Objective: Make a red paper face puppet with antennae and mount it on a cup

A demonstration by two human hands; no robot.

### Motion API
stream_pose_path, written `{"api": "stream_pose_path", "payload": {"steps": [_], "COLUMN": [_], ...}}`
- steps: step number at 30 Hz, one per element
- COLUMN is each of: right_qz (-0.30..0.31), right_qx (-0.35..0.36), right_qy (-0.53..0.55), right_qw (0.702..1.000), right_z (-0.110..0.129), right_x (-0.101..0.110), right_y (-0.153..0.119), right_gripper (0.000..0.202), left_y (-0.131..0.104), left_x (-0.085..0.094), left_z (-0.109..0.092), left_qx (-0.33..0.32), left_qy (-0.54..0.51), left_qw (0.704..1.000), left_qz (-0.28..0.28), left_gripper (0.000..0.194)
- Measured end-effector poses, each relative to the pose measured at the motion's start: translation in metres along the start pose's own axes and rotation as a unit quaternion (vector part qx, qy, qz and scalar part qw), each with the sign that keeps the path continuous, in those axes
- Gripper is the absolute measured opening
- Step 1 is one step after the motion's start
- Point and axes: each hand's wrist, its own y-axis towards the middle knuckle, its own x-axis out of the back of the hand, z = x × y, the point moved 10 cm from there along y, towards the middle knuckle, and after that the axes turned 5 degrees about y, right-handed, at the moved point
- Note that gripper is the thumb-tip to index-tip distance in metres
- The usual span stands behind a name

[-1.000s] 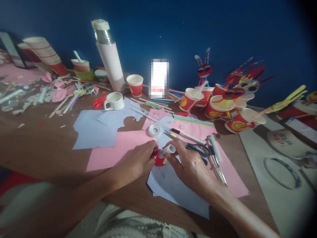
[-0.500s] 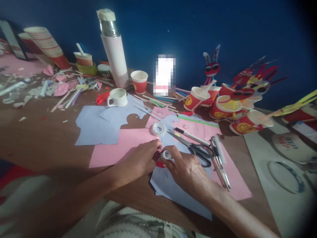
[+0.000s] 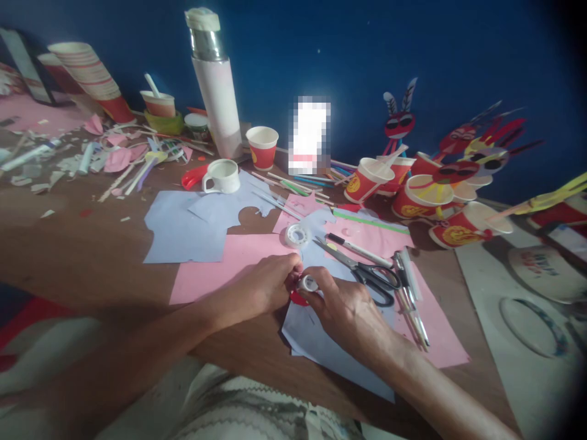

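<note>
"What do the fingers hold?"

"The right fingers (image 3: 322, 280) grip the tube (image 3: 309, 283). The left fingers (image 3: 294, 265) seem to pinch the red bit (image 3: 300, 298), just over the blue paper (image 3: 316, 348)."

"What could go wrong?"

"Push too hard, and the red bit may bend or slip. The scissors (image 3: 376, 282) lie near on the bench (image 3: 257, 348); a bump could poke."

On the desk (image 3: 92, 275), the tape roll (image 3: 291, 236) lies to the left of the scissors (image 3: 367, 272), and the tube (image 3: 309, 283) is before this roll. Behind the scissors lies the marker (image 3: 360, 250). The mug (image 3: 225, 177) stands at the left, behind the tape roll; the flask (image 3: 217, 107) is behind the mug, with one cup (image 3: 262, 150) to its right. The cup stack (image 3: 89, 73) leans at the far left, behind the scraps (image 3: 120, 160).
</note>
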Motion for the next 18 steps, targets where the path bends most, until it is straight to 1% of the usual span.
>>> {"api": "stream_pose_path", "payload": {"steps": [6,13,18], "right_qz": [0.018,0.031,0.008], "right_qx": [0.013,0.007,-0.002], "right_qy": [0.023,0.039,0.003], "right_qw": [0.999,0.999,1.000], "right_z": [0.0060,0.0062,0.0016], "right_x": [-0.0021,-0.0068,-0.0030], "right_y": [-0.0004,-0.0015,-0.0010], "right_gripper": [0.020,0.019,0.023], "left_y": [-0.0017,-0.0008,0.0002], "left_x": [0.0017,0.0010,-0.0023], "left_z": [-0.0054,-0.0032,0.0036], "left_qx": [-0.012,-0.012,-0.001], "left_qy": [-0.013,-0.014,-0.010], "left_qw": [1.000,1.000,1.000], "left_qz": [0.009,0.001,0.004], "left_gripper": [0.008,0.007,0.008]}}
